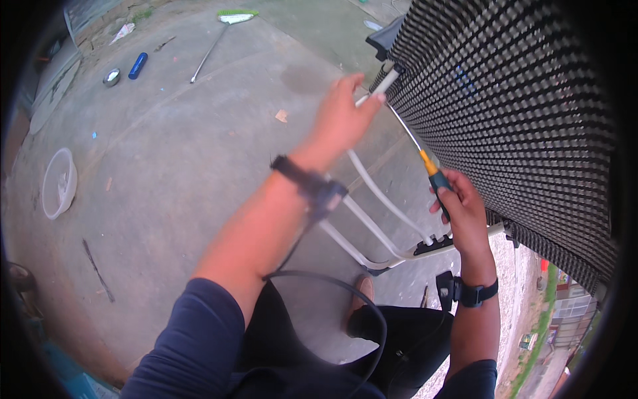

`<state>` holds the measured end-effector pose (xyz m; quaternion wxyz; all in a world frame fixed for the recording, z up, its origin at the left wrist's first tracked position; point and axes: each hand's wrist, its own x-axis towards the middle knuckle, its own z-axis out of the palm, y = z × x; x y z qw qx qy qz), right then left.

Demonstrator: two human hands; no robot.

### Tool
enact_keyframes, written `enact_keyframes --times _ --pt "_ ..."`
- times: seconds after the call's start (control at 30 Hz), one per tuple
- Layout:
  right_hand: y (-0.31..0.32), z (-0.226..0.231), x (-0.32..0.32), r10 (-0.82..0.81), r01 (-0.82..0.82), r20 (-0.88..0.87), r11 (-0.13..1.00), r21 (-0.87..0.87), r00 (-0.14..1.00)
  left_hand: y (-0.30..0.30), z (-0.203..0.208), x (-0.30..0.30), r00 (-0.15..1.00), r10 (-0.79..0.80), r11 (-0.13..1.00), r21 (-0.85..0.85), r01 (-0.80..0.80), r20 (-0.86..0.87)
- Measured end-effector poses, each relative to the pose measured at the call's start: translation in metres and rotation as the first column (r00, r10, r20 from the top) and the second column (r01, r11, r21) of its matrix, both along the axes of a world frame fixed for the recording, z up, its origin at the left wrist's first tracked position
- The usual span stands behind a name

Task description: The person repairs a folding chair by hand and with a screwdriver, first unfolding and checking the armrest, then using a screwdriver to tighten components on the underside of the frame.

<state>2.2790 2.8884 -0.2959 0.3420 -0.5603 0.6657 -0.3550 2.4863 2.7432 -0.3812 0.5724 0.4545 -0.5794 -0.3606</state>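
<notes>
A chair with a black-and-grey woven mesh panel point(512, 113) and a white tubular frame point(375, 186) stands tilted at the right. Near the panel's far corner, my left hand point(337, 120) is closed around a white tube of the frame, slightly blurred. My right hand point(465, 209) grips a screwdriver point(435, 179) by its green-and-yellow handle. The screwdriver's long metal shaft points away from me, along the mesh edge toward my left fingers. Its tip is close to the tube, and I cannot tell whether it touches. A black bracket point(432, 245) joins the frame tubes below my right hand.
On the concrete floor point(179, 173) at the left are a white plastic tub point(60, 183), a metal bowl point(111, 78) and a blue cylinder point(138, 66). A green-bristled broom point(232, 18) lies farther back. A black cable point(345, 284) loops between my arms.
</notes>
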Motion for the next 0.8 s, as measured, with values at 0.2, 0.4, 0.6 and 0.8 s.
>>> enact_keyframes --times 0.2,0.4,0.6,0.8 --pt "-0.03 -0.018 -0.011 0.011 -0.09 -0.256 0.949 -0.302 0.967 -0.049 0.004 -0.02 0.998 -0.029 0.998 -0.061 0.033 0.056" --pt "-0.039 -0.021 -0.035 -0.186 -0.23 -0.614 0.814 -0.534 0.767 -0.075 0.006 -0.036 0.979 -0.092 0.995 0.014 0.096 -0.181" --pt "-0.052 -0.025 -0.045 -0.216 -0.28 -0.644 0.768 -0.576 0.734 -0.086 0.013 -0.048 0.848 -0.299 0.952 -0.078 0.295 -0.437" --pt "-0.06 -0.032 -0.047 -0.132 -0.321 -0.612 0.754 -0.573 0.78 -0.088 0.007 -0.05 0.817 -0.273 0.959 -0.075 0.274 -0.508"
